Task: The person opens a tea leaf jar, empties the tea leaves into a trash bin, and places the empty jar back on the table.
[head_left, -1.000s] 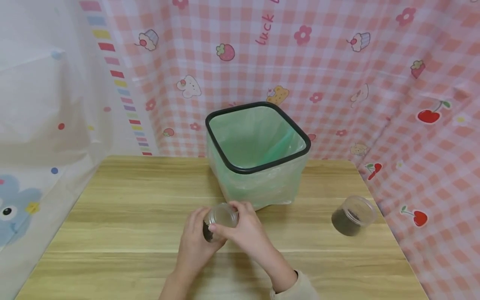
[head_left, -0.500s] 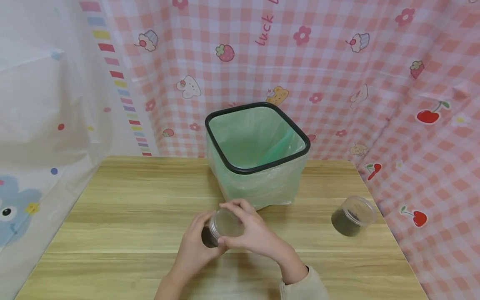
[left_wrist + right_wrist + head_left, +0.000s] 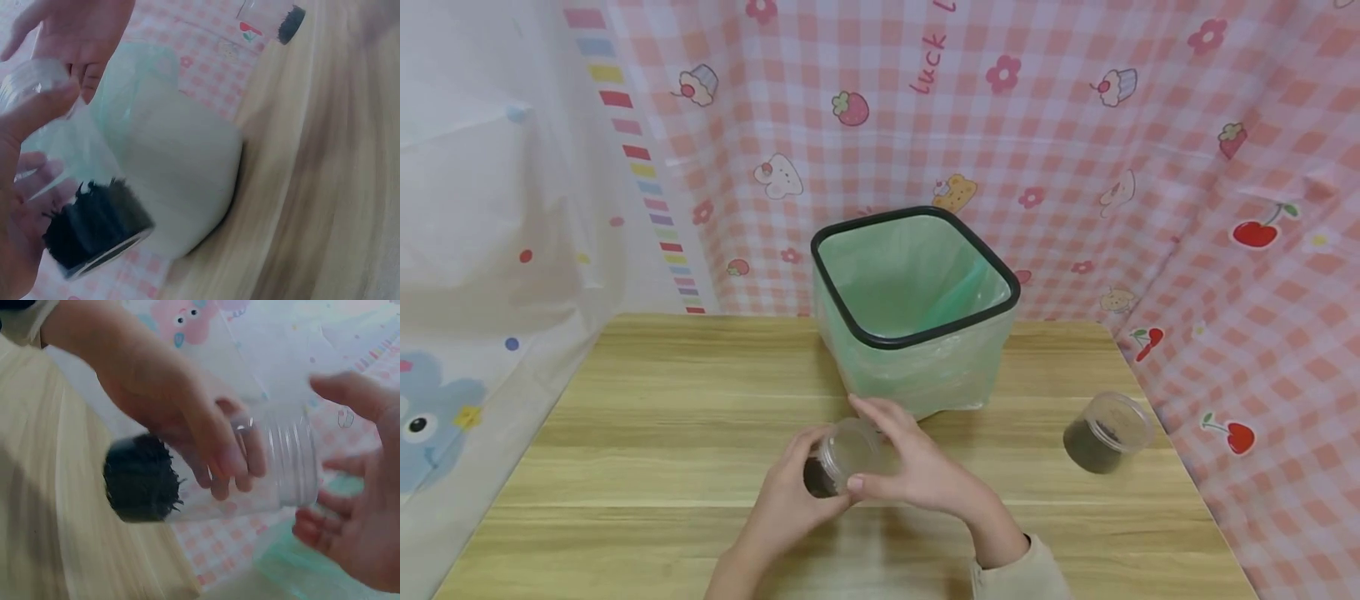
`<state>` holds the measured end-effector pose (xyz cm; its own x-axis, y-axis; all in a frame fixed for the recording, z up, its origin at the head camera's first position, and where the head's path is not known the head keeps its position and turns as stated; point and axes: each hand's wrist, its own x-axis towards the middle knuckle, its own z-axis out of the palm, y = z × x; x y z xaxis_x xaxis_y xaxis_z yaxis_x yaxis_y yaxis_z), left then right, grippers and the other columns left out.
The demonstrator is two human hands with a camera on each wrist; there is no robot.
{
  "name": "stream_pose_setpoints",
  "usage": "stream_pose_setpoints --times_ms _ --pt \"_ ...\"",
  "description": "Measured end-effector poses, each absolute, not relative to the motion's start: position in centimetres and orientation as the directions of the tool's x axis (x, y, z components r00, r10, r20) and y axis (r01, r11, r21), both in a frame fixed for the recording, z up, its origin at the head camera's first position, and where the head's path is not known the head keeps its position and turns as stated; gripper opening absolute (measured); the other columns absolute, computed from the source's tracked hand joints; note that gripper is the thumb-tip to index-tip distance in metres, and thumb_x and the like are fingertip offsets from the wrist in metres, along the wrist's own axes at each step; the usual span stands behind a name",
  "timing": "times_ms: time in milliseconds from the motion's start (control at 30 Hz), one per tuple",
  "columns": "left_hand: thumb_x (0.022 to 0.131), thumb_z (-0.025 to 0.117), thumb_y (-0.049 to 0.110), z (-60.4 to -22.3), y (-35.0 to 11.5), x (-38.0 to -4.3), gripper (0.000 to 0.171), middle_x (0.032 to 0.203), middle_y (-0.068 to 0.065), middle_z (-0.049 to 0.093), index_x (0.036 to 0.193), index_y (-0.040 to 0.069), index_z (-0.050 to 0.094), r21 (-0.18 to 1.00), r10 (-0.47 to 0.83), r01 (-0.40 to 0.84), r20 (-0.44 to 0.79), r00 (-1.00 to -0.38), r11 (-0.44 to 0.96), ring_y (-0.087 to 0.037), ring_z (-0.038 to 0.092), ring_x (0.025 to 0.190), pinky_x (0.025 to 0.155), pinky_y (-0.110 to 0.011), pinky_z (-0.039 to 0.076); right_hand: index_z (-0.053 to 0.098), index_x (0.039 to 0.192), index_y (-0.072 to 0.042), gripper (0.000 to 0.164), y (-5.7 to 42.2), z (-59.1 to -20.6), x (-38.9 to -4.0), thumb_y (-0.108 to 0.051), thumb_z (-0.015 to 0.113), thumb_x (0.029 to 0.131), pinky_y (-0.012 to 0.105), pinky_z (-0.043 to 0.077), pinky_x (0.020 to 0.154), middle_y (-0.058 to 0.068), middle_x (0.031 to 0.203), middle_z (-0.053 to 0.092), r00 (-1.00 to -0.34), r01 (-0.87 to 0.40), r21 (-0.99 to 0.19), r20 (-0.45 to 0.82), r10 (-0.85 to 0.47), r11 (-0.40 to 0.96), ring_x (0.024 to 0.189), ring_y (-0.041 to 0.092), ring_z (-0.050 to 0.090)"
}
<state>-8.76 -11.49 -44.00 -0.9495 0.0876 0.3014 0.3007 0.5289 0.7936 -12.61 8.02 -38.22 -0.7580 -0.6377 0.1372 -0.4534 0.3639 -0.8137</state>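
My left hand (image 3: 793,483) grips a clear plastic jar (image 3: 859,446) round its side, tilted with its threaded neck toward my right hand. Dark, ragged-edged matter (image 3: 140,481) fills the bottom end of the jar; in the left wrist view this dark matter (image 3: 97,225) shows below my left fingers. My right hand (image 3: 925,471) is beside the neck, thumb and fingers spread around it. The right wrist view shows a small gap between those right fingers (image 3: 337,525) and the threaded end (image 3: 297,456).
Behind my hands stands a bin with a black rim (image 3: 883,341) and a pale green liner. A second clear jar (image 3: 1108,433) with dark contents stands at the right of the wooden table (image 3: 647,400). A pink checked curtain (image 3: 887,150) hangs behind.
My right hand has drawn back slightly to the right, and its fingers have spread off the jar's neck. The left hand and jar have shifted slightly down, still together.
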Motion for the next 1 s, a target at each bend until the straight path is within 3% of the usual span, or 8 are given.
stream_pose_setpoints --times_ms 133,267,467,700,867,1000 --pt "0.058 0.089 0.027 -44.4 -11.3 -8.9 0.081 0.122 -0.003 0.053 0.126 0.011 0.049 0.764 0.02 0.314 0.367 -0.93 0.563 -0.025 0.054 0.111 0.091 -0.049 0.046 0.036 0.143 -0.01 0.074 7.2 -38.4 -12.1 -0.039 0.069 0.083 0.04 0.046 0.088 0.007 0.133 0.043 -0.864 -0.331 -0.844 0.092 -0.494 0.422 0.108 0.018 0.048" --pt "0.054 0.091 0.026 -44.9 -11.2 -9.1 0.081 0.118 -0.006 0.054 0.122 0.006 0.052 0.673 0.032 0.418 0.506 -0.862 0.611 -0.025 0.055 0.108 0.089 -0.046 0.048 0.045 0.136 -0.006 0.075 6.2 -38.6 -11.6 -0.048 0.069 0.079 0.036 0.047 0.078 0.007 0.122 0.048 -0.92 -0.254 -0.827 0.046 -0.39 0.502 0.097 0.018 0.049" --pt "0.051 0.091 0.027 -45.2 -11.0 -9.3 0.082 0.117 -0.008 0.055 0.119 0.002 0.053 0.569 0.072 0.513 0.622 -0.78 0.643 -0.023 0.056 0.105 0.088 -0.043 0.049 0.052 0.129 -0.007 0.072 5.5 -38.8 -11.3 -0.048 0.074 0.074 0.042 0.046 0.085 0.008 0.119 0.049 -0.943 -0.24 -0.816 0.067 -0.327 0.525 0.105 0.023 0.051" --pt "0.055 0.089 0.031 -44.9 -11.2 -8.9 0.08 0.122 -0.002 0.054 0.123 0.009 0.052 0.656 0.085 0.451 0.51 -0.856 0.606 -0.019 0.054 0.109 0.09 -0.043 0.048 0.053 0.13 -0.014 0.066 6.6 -38.5 -11.7 -0.039 0.077 0.074 0.031 0.045 0.08 0.001 0.121 0.048 -0.879 -0.357 -0.807 0.121 -0.462 0.47 0.098 0.016 0.049" --pt "0.057 0.088 0.036 -44.3 -11.6 -8.4 0.082 0.126 0.003 0.052 0.127 0.015 0.052 0.757 0.125 0.368 0.36 -0.924 0.54 -0.018 0.054 0.11 0.091 -0.046 0.045 0.047 0.137 -0.02 0.07 8.0 -38.3 -12.3 -0.036 0.077 0.075 0.028 0.044 0.08 -0.003 0.13 0.042 -0.781 -0.465 -0.78 0.14 -0.609 0.418 0.097 0.013 0.045" --pt "0.053 0.088 0.037 -44.2 -11.8 -8.2 0.087 0.125 0.004 0.054 0.129 0.016 0.053 0.776 0.172 0.363 0.322 -0.931 0.515 -0.019 0.054 0.111 0.093 -0.048 0.045 0.046 0.139 -0.018 0.071 9.0 -38.1 -12.9 -0.033 0.077 0.076 0.029 0.046 0.081 0.0 0.132 0.042 -0.69 -0.561 -0.738 0.166 -0.704 0.375 0.099 0.013 0.046"
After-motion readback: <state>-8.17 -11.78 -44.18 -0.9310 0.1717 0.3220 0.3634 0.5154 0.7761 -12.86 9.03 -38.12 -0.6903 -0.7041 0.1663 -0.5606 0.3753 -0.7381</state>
